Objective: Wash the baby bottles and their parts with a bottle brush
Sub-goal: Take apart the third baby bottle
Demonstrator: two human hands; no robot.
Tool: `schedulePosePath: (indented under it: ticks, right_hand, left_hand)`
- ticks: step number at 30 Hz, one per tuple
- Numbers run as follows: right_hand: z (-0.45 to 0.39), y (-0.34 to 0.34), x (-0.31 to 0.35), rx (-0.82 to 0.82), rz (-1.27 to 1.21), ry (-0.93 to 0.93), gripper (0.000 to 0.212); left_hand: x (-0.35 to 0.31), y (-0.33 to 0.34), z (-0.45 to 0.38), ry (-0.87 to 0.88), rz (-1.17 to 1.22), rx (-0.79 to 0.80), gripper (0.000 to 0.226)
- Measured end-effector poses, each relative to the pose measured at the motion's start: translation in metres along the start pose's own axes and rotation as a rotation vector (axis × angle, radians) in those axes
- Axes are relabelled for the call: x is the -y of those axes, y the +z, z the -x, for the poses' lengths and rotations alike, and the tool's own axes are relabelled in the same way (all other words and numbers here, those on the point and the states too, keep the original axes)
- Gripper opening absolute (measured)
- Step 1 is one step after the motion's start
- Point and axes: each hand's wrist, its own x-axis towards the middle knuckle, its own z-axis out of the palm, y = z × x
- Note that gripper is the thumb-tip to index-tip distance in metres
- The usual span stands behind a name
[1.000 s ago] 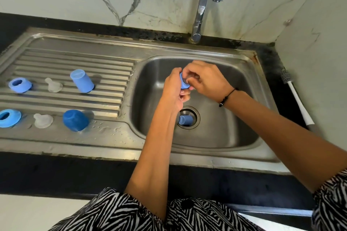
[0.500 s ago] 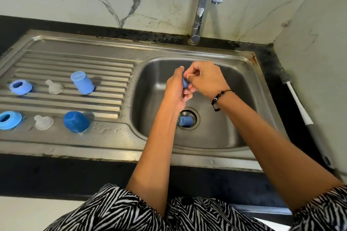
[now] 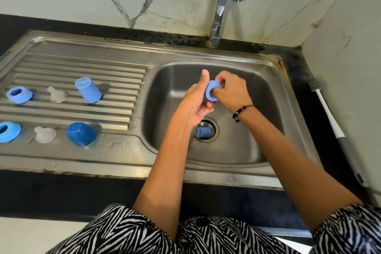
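Over the sink basin (image 3: 257, 130), my right hand (image 3: 231, 93) grips a blue bottle ring (image 3: 211, 89), with a finger pushed through its opening. My left hand (image 3: 195, 103) is right beside the ring with its thumb raised; its fingers are curled under the ring, and I cannot tell whether they hold it. A blue cap (image 3: 203, 132) lies on the drain. The bottle brush (image 3: 327, 113), white with a grey handle, lies on the black counter to the right of the sink.
On the ribbed drainboard (image 3: 72, 64) to the left sit two blue rings (image 3: 19, 94) (image 3: 8, 131), two clear nipples (image 3: 56, 95) (image 3: 44, 134) and two blue caps (image 3: 87, 93) (image 3: 81, 133). The tap (image 3: 221, 6) arches over the basin's back edge with no water running.
The ring was hidden between both hands; it has turned so its opening now shows. My left thumb has lifted up, and my right fingers have gone into the ring.
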Motion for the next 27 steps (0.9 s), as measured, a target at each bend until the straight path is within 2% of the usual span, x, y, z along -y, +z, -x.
schedulePosePath:
  ticks: [2,4,8,11,13,16,20,21,24,27]
  right_hand:
    - [0.001,0.009,-0.008,-0.040,-0.044,0.068,0.016]
    - [-0.001,0.016,-0.017,0.021,-0.113,0.141,0.014]
    - [0.001,0.020,-0.026,0.269,-0.350,0.265,0.021]
    - [0.000,0.019,-0.037,0.252,-0.489,0.335,0.025]
    - [-0.002,0.019,-0.049,0.268,-0.563,0.415,0.027]
    - [-0.008,0.029,-0.076,0.333,-0.524,0.529,0.024]
    - [-0.006,0.052,-0.111,0.489,-0.294,0.650,0.019]
    - [-0.005,0.058,-0.117,0.526,-0.217,0.661,0.022]
    - [-0.005,0.071,-0.133,0.619,0.068,0.535,0.008]
    - [-0.008,0.073,-0.142,0.590,0.192,0.443,0.019]
  left_hand:
    - [0.004,-0.002,-0.004,-0.016,0.049,-0.068,0.031]
    - [0.008,-0.006,-0.008,-0.020,0.090,-0.124,0.013]
    - [0.017,-0.016,-0.019,-0.035,0.121,-0.243,0.010]
    - [0.023,-0.021,-0.026,-0.089,0.036,-0.305,0.011]
    - [0.029,-0.026,-0.032,-0.120,-0.156,-0.336,0.012]
    - [0.044,-0.033,-0.041,-0.169,-0.554,-0.297,0.027]
    - [0.063,-0.037,-0.048,-0.334,-1.118,-0.161,0.017]
    - [0.069,-0.035,-0.049,-0.385,-1.239,-0.129,0.021]
    - [0.085,-0.030,-0.052,-0.428,-1.499,-0.140,0.042]
    - [0.084,-0.020,-0.045,-0.406,-1.543,-0.134,0.049]
